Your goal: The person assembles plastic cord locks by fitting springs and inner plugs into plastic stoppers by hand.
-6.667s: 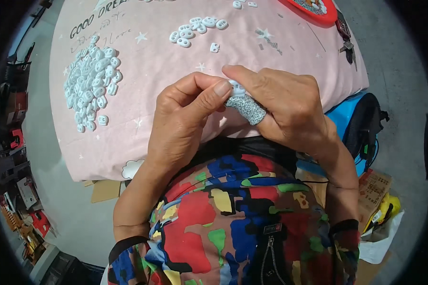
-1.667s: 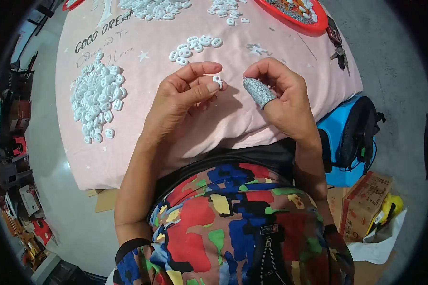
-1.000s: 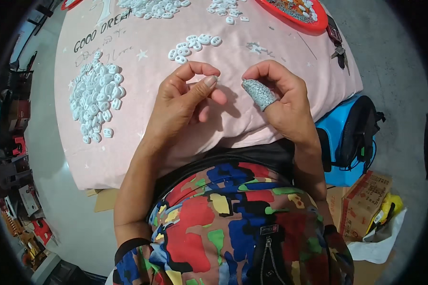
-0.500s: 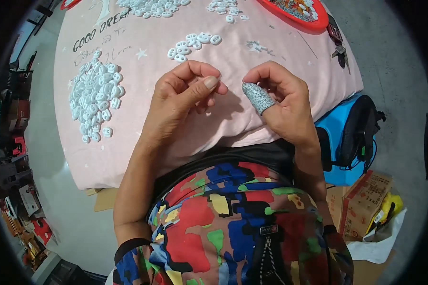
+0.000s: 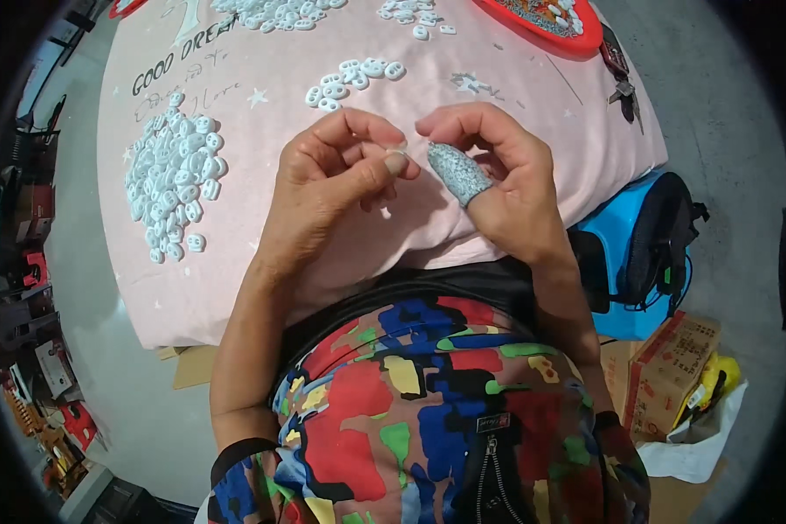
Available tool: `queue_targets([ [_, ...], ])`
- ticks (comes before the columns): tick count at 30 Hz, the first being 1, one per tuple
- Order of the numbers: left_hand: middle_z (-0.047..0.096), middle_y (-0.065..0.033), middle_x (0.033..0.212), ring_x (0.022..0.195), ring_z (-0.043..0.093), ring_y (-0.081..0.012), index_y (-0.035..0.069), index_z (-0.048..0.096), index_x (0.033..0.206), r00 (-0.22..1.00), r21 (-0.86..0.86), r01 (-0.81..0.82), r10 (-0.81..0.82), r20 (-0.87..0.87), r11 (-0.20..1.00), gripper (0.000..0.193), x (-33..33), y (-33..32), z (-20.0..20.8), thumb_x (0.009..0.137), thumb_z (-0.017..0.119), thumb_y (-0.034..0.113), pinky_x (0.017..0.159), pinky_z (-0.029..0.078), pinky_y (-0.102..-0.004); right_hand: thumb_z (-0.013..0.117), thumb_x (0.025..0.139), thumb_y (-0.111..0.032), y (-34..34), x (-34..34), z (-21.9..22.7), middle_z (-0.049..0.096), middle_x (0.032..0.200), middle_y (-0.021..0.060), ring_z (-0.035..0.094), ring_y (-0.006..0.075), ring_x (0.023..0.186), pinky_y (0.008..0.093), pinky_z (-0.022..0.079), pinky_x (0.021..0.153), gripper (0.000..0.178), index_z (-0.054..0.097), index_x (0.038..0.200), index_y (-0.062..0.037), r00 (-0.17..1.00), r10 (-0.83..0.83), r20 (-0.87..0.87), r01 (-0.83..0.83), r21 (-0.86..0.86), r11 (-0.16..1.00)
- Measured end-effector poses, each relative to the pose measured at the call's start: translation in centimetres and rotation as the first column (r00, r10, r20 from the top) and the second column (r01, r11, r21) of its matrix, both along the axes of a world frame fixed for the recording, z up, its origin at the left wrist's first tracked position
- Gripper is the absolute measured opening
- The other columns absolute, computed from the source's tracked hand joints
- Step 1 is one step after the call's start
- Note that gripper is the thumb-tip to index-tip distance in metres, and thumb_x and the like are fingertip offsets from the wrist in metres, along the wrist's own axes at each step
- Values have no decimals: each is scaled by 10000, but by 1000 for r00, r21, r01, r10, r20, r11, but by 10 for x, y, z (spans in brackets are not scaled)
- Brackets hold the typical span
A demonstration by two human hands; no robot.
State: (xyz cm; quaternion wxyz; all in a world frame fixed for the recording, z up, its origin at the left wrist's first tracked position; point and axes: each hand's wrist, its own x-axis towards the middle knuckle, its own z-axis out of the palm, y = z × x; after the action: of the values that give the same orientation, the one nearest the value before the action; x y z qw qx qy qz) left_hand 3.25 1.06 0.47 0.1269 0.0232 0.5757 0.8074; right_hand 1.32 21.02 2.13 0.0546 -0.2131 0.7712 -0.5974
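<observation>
My left hand (image 5: 336, 179) is closed in a pinch above the pink cloth. Between its thumb and forefinger shows the edge of a small white plastic piece (image 5: 398, 149), mostly hidden by the fingers. Close to its right, my right hand (image 5: 506, 175) is curled with thumb and forefinger tips near each other; anything between them is too small to make out. A grey speckled finger cover (image 5: 459, 175) wraps the right thumb. Just beyond my hands lies a short row of white oval pieces with holes (image 5: 356, 77).
A pink printed cloth (image 5: 236, 297) covers the table. White pieces form a large pile (image 5: 173, 179) at left and more (image 5: 279, 12) at the far side. A red tray (image 5: 596, 39) of small parts, keys (image 5: 624, 92) and dark slivers (image 5: 476, 85) lie far right. A blue bag (image 5: 624, 297) stands beside the table.
My right hand has moved left, bringing its fingertips nearer the left hand. The left hand stays almost in place, and the white piece's edge shows more plainly between its fingers.
</observation>
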Motion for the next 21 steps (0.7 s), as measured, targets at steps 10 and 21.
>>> queue_targets([
  [10, 691, -52, 833, 695, 592, -82, 38, 600, 1085, 997, -20, -1, 3, 72, 1000, 244, -1, 3, -3, 864, 681, 100, 670, 474, -200, 638, 850, 36, -2, -1, -8, 624, 910, 8, 586, 53, 817, 191, 477, 712, 149, 613, 990, -8, 999, 25, -48, -24, 21, 999],
  [21, 704, -55, 884, 730, 595, -62, 39, 634, 1052, 997, 75, -4, -1, 71, 997, 199, -2, -1, -11, 896, 668, 159, 628, 434, -179, 615, 860, 42, -3, 4, -5, 599, 887, 0, 557, 42, 819, 175, 446, 716, 161, 605, 1013, -8, 999, 0, -43, 2, 39, 999],
])
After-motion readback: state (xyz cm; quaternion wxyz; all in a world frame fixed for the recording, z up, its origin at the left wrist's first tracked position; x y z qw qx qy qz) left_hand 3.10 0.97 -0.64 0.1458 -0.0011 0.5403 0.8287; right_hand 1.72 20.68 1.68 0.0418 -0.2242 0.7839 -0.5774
